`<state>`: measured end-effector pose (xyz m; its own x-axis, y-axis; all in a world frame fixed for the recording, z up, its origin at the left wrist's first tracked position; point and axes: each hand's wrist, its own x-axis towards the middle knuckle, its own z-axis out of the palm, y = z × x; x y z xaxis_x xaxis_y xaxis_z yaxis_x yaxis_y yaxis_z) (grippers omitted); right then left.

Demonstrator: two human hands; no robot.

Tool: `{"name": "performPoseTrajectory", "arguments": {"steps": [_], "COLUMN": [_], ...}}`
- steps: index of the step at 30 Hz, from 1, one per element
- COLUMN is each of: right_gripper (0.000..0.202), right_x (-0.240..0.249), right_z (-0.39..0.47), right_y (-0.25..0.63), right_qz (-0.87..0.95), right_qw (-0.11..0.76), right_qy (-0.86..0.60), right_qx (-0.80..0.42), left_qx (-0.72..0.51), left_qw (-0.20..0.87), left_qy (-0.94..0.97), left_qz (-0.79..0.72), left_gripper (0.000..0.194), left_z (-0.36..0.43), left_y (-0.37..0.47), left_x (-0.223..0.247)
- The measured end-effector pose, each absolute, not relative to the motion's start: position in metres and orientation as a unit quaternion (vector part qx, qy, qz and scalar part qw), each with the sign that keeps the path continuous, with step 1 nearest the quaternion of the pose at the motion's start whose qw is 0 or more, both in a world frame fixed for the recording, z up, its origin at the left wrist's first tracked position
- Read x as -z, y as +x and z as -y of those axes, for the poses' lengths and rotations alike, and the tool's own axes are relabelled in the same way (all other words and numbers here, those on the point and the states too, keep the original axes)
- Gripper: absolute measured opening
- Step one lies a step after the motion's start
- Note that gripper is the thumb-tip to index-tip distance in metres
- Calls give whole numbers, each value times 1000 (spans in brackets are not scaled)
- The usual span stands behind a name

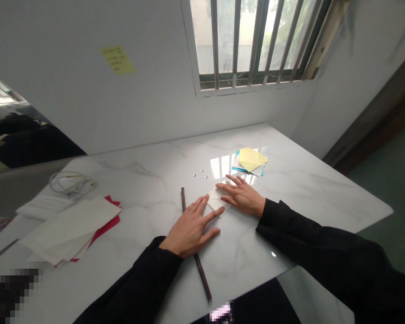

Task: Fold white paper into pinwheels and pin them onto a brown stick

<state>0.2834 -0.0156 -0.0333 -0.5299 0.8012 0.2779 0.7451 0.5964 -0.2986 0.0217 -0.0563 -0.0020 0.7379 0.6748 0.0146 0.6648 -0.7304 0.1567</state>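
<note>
A small piece of folded white paper (216, 203) lies flat on the marbled tabletop. My left hand (194, 227) rests over a dark brown stick (202, 276), its fingers spread and their tips touching the paper's left and lower edges. From the right, my right hand (245, 195) reaches onto the paper's upper right side, also with fingers spread. Neither hand grips anything. The stick runs under my left hand, its two ends showing. Beyond the paper sit several small shiny dots (201, 171).
A pile of yellow, white and blue papers (253, 159) lies behind my right hand. To the left are large white sheets over red ones (70, 229) and a coiled cable (72, 183). The table's right edge (374, 220) slants toward me. A barred window (253, 45) is above.
</note>
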Motion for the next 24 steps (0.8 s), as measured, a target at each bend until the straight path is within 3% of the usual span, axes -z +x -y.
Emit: {"name": "performPoseTrajectory", "arguments": {"steps": [12, 20, 24], "right_gripper": [49, 41, 38], "right_x": [38, 34, 35], "right_z": [11, 2, 0], "right_y": [289, 296, 294], "right_qz": [863, 828, 846], "right_qw": [204, 330, 295], "right_qy": [-452, -447, -441], "right_qx": [-94, -81, -55], "left_qx": [-49, -61, -50], "left_qw": [72, 72, 76], "left_qy": [929, 929, 927], "left_qz": [-359, -357, -363], "left_gripper": [61, 61, 61], "left_z": [57, 56, 57], "left_y": [21, 21, 22], "left_x": [3, 5, 5]}}
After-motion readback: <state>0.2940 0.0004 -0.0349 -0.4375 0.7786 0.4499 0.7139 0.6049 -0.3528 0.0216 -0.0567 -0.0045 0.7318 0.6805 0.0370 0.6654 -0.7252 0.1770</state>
